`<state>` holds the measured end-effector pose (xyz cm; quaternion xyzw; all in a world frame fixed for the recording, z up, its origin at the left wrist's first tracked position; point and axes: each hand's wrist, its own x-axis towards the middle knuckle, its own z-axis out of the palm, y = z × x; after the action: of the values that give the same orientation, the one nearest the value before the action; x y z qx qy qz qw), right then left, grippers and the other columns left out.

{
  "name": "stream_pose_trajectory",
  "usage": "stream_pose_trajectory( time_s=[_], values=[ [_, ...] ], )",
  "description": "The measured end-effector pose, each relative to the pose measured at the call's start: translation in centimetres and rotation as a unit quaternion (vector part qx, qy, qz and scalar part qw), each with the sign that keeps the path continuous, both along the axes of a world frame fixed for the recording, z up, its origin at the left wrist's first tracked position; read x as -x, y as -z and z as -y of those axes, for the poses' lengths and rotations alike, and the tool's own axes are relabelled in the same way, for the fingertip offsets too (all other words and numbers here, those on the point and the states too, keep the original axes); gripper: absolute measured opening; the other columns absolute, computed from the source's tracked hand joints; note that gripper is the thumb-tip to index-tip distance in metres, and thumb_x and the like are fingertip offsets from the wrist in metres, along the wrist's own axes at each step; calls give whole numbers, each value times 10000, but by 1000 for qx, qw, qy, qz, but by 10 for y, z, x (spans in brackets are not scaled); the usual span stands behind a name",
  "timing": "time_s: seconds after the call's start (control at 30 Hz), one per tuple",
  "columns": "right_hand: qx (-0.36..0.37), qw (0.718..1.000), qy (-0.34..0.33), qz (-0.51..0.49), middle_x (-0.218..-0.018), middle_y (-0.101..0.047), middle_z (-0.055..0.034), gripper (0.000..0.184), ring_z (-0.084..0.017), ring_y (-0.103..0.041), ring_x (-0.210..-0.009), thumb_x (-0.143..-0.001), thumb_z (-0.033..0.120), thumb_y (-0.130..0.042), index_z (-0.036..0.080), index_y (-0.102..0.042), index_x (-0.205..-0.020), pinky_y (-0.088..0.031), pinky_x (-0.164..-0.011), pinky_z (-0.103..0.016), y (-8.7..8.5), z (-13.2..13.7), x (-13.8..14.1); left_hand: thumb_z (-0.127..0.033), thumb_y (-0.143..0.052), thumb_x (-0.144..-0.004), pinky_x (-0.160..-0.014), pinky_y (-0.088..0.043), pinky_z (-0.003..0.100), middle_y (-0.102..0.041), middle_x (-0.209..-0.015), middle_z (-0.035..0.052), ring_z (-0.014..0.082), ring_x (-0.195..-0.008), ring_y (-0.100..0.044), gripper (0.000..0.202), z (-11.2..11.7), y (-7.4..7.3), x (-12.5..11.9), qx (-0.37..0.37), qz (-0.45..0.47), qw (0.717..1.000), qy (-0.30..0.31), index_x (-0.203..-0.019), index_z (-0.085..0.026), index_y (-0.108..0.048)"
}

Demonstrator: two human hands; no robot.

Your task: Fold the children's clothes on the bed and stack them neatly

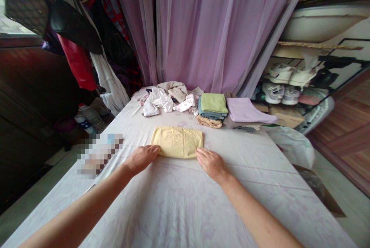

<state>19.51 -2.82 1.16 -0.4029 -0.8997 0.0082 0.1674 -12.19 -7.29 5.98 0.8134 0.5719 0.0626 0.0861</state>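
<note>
Now, left hand [141, 159]: open and flat, pressing the near-left corner of the yellow cloth [177, 142].
Right hand [212, 164]: open and flat, touching its near-right corner.
Cloth: folded, lying on the bed [231, 201], near the folded stack [213, 106].

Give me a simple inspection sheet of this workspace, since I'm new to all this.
Surface: pale lilac patterned sheet spread over a long flat surface, lightly creased.
Job's things: folded pale yellow cloth lying flat on the sheet.
Grippers: open bare left hand and open bare right hand rest flat against the cloth's two sides.
Clutter: crumpled white garments, stack of folded green and teal cloths, folded lilac cloth.
Cables: nothing seen.
Surroundings: sheer purple curtain, white sneakers on a black wire rack, cardboard box.
</note>
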Motion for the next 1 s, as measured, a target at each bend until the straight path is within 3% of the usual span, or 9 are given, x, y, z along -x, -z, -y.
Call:
stream_pose_trajectory(
  time_s=[0.17, 0.3, 0.4, 0.5, 0.57, 0.7, 0.8, 0.9, 1.0],
  values=[
    [-19, 997, 58, -47, -1068, -741, -117, 351, -211, -683, -956, -967, 216, -357, 187, -699, -1042, -491, -858, -307, -35, -1, -2, -242, -445, -883, -745, -496, 301, -728, -887, 67, 216, -809, -680, 217, -2, -31, -7, -65, 26, 993, -94, -964, -233, -646],
    [-30, 986, 140, -80, -891, -748, -91, 326, -202, -676, -813, -958, 312, -398, 204, -704, -988, -440, -723, -261, -83, -13, -9, -377, -498, -845, -665, -454, 266, -688, -778, 11, 179, -693, -633, 238, -19, -68, -8, -120, 158, 968, -152, -964, -232, -644],
    [-10, 979, 165, -121, -899, -755, -67, 302, -195, -671, -793, -933, 328, -443, 223, -705, -1040, -417, -678, -256, -102, -33, -11, -463, -542, -816, -541, -388, 227, -591, -638, -31, 139, -584, -557, 322, -46, -78, -7, -79, 276, 944, -160, -991, -211, -640],
    [73, 973, 175, -135, -897, -758, -36, 283, -178, -665, -761, -907, 319, -488, 236, -706, -1067, -423, -659, -250, -92, -56, -9, -478, -563, -820, -479, -344, 213, -518, -576, -59, 122, -514, -515, 409, -72, -57, -6, -6, 311, 933, -179, -1102, -189, -634],
    [140, 963, 197, -117, -904, -758, -29, 277, -176, -671, -783, -897, 311, -512, 231, -704, -1080, -442, -670, -248, -75, -66, -6, -431, -589, -823, -516, -410, 229, -606, -665, -29, 143, -576, -585, 422, -80, -32, -6, 18, 269, 939, -214, -1159, -180, -634],
    [126, 954, 255, -90, -1203, -701, -95, 366, -205, -647, -1063, -911, 248, -477, 185, -643, -1230, -474, -862, -292, -47, -62, 6, -285, -580, -863, -891, -516, 324, -665, -1223, 128, 229, -1047, -666, 422, -70, 10, -15, -48, 152, 962, -223, -1263, -153, -605],
    [54, 975, 191, -101, -1379, -594, -116, 428, -199, -542, -1251, -944, 205, -382, 155, -585, -1317, -405, -1031, -314, -42, -45, 36, -272, -488, -934, -1124, -373, 400, -534, -1443, 124, 258, -1336, -491, 398, -55, 19, -36, -108, 67, 981, -145, -1306, -175, -591],
    [54, 990, 118, -61, -1451, -530, -121, 454, -215, -480, -1319, -968, 225, -353, 158, -541, -1376, -351, -1095, -364, -38, -28, 76, -282, -389, -985, -1157, -325, 463, -479, -1501, 106, 270, -1409, -402, 439, -48, 20, -62, -76, 16, 991, -107, -1390, -178, -523],
    [81, 988, 135, -4, -1486, -490, -133, 476, -267, -431, -1356, -988, 294, -350, 141, -508, -1409, -287, -1133, -459, -25, -18, 97, -319, -364, -1000, -1147, -334, 476, -455, -1516, 119, 277, -1414, -394, 474, -48, 25, -78, -55, -10, 991, -121, -1433, -164, -476]
  ],
)
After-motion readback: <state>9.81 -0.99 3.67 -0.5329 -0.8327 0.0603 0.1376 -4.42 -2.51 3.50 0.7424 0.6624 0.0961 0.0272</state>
